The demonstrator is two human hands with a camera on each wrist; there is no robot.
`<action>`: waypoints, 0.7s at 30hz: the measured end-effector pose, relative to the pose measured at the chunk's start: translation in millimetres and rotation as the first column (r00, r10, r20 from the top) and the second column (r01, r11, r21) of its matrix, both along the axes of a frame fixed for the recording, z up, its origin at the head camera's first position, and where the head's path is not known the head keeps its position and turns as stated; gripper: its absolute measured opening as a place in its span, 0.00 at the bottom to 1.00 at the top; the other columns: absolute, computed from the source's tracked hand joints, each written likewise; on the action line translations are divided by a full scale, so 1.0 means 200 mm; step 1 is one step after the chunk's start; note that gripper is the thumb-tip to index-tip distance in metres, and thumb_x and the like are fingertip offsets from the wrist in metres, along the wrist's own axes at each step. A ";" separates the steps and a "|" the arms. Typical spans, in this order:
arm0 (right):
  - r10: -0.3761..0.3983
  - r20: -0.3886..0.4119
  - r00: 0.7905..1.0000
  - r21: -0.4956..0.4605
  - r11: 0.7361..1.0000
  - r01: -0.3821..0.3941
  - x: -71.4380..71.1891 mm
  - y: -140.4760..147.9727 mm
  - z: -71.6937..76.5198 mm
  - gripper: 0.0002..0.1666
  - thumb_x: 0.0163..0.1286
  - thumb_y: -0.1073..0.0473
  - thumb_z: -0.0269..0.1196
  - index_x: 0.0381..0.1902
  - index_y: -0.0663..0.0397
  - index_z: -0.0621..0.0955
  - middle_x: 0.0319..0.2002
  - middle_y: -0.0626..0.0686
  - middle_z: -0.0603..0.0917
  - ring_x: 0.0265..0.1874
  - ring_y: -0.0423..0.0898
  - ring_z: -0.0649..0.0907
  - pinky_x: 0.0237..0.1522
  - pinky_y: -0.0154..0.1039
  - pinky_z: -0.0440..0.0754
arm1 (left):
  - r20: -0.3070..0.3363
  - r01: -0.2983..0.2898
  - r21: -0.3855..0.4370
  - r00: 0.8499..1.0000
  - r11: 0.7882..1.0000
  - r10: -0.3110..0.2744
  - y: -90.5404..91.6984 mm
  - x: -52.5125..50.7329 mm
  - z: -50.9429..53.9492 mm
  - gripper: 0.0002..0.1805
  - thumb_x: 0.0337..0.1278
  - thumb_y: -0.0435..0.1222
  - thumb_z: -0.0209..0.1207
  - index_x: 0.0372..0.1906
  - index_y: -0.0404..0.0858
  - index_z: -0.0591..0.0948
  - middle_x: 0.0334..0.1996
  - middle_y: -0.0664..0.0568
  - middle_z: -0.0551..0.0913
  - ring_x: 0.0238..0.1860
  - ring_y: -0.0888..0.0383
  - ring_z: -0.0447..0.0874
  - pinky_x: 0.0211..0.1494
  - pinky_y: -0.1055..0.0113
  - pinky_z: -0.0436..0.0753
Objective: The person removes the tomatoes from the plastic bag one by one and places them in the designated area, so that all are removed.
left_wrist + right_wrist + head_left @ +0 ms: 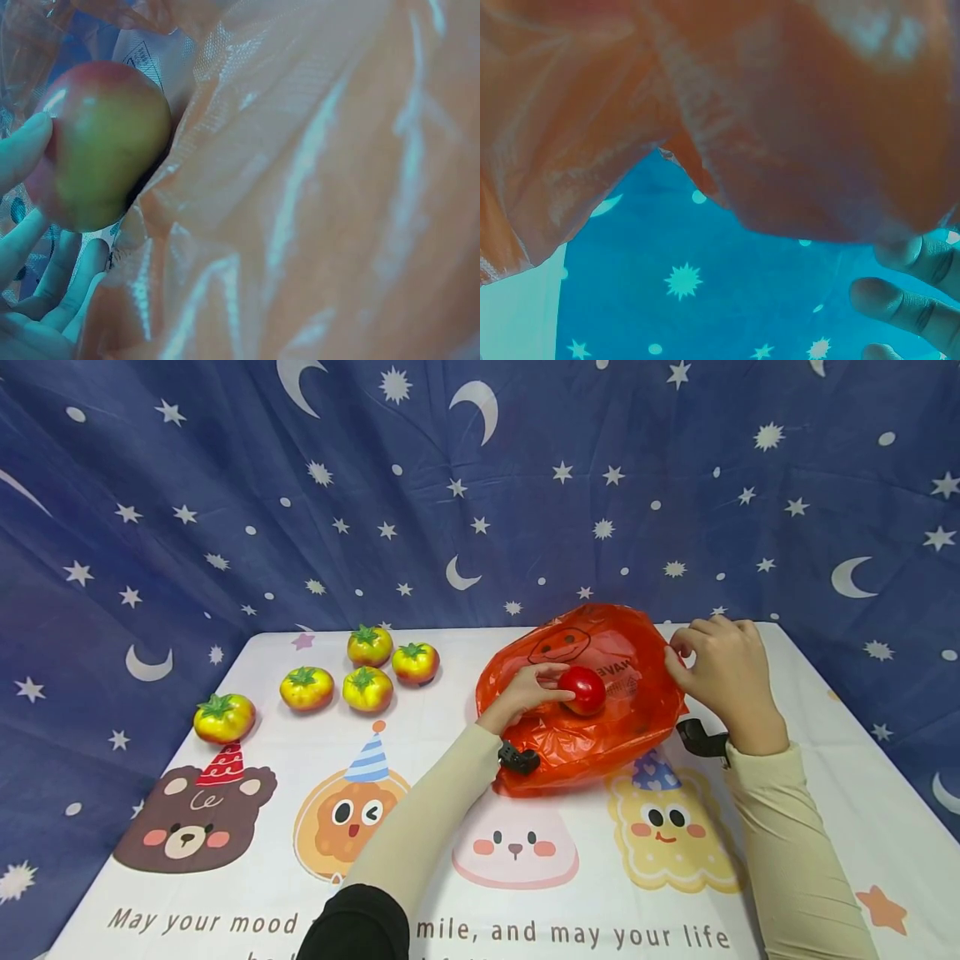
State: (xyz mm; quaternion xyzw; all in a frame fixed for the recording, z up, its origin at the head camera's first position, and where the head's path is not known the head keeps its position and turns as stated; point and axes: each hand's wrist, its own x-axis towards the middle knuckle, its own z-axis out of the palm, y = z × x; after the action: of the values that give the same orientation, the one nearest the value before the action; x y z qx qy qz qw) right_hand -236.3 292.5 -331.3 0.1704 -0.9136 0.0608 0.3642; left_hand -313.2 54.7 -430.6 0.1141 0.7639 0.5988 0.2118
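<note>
A red plastic bag [600, 739] lies spread on the table, its mouth gaping. My left hand [529, 692] reaches in at the left side of the bag and holds a tomato [582, 691] between thumb and fingers. In the left wrist view that tomato [105, 146] looks red and yellow-green, with the thumb on its side and the fingers below. At the bag's right edge my right hand [720, 672] pinches the rim. The right wrist view has several fingertips near the bag's edge [802, 225].
Several yellow-red tomatoes [367, 689] with green leafy tops stand at the table's back left, one [225, 718] apart near the left edge. A white printed cloth [637, 914] covers the table. Behind hangs a blue curtain [525, 485] with stars and moons.
</note>
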 end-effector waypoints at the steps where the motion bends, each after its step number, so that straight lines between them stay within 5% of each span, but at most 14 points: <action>1: 0.000 0.000 1.000 0.000 1.000 0.000 0.00 0.00 0.00 0.09 0.54 0.63 0.60 0.17 0.60 0.79 0.18 0.58 0.80 0.23 0.56 0.75 0.32 0.54 0.73 | 0.002 0.000 -0.001 1.000 1.000 0.000 0.00 0.00 0.00 0.29 0.50 0.38 0.67 0.61 0.46 0.75 0.61 0.49 0.75 0.61 0.51 0.73 0.61 0.59 0.78; 13: -0.010 0.017 1.000 0.000 1.000 0.010 0.00 0.00 0.01 0.09 0.54 0.63 0.59 0.17 0.60 0.79 0.18 0.58 0.80 0.23 0.55 0.74 0.32 0.53 0.72 | 0.029 0.009 0.032 1.000 0.999 -0.010 0.01 -0.01 0.00 0.29 0.49 0.33 0.67 0.59 0.39 0.74 0.62 0.47 0.74 0.63 0.52 0.71 0.65 0.61 0.74; 21: -0.015 0.018 1.000 0.001 1.000 0.015 0.00 -0.01 0.01 0.08 0.54 0.63 0.60 0.18 0.61 0.79 0.18 0.59 0.80 0.23 0.56 0.75 0.32 0.54 0.73 | 0.026 0.003 0.001 1.000 1.000 -0.003 0.00 -0.01 0.00 0.31 0.48 0.36 0.68 0.61 0.42 0.74 0.62 0.47 0.73 0.63 0.50 0.72 0.63 0.59 0.76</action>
State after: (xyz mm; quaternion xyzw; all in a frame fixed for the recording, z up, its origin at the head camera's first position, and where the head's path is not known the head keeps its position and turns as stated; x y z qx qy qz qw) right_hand -235.4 291.5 -330.1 0.1634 -0.9181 0.0593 0.3562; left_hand -314.5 55.6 -431.6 0.1079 0.7605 0.6004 0.2225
